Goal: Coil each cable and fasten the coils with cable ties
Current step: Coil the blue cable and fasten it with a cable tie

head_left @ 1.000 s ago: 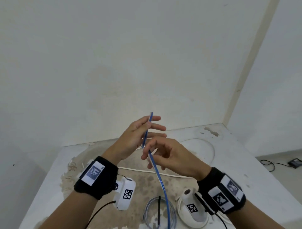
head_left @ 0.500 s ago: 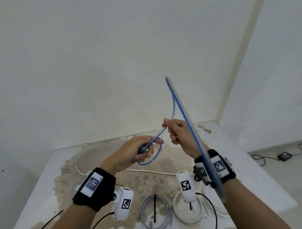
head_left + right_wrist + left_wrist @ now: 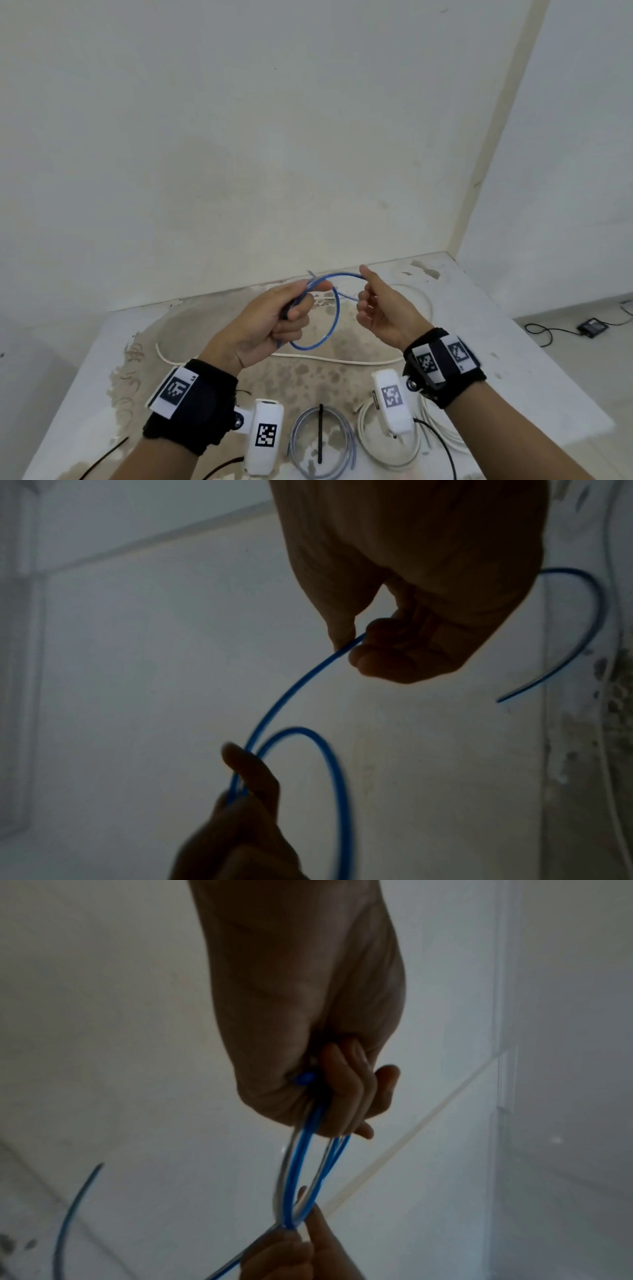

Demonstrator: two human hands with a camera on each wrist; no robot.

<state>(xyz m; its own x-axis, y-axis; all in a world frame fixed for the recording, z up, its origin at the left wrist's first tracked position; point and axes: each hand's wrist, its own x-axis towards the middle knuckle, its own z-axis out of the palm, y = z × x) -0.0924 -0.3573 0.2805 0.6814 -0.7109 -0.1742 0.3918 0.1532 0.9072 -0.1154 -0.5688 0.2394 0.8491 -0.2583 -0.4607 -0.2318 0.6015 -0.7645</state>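
- While held up over the stained white desk (image 3: pixel 534 346), the thin blue plastic cable (image 3: pixel 334 322) forms a loop between both hands.
- Left hand (image 3: pixel 270 325): fingers curled round the gathered blue strands, thumb on top.
- Right hand (image 3: pixel 380 308): thumb and forefinger pinch the loop's far strand; other fingers loosely curled.
- On the desk near the wrists: grey coiled cable (image 3: pixel 322 442) with a black cable tie (image 3: pixel 320 433) across it, white coiled cable (image 3: pixel 387 442) beside it, a loose white cable (image 3: pixel 308 357) beyond.
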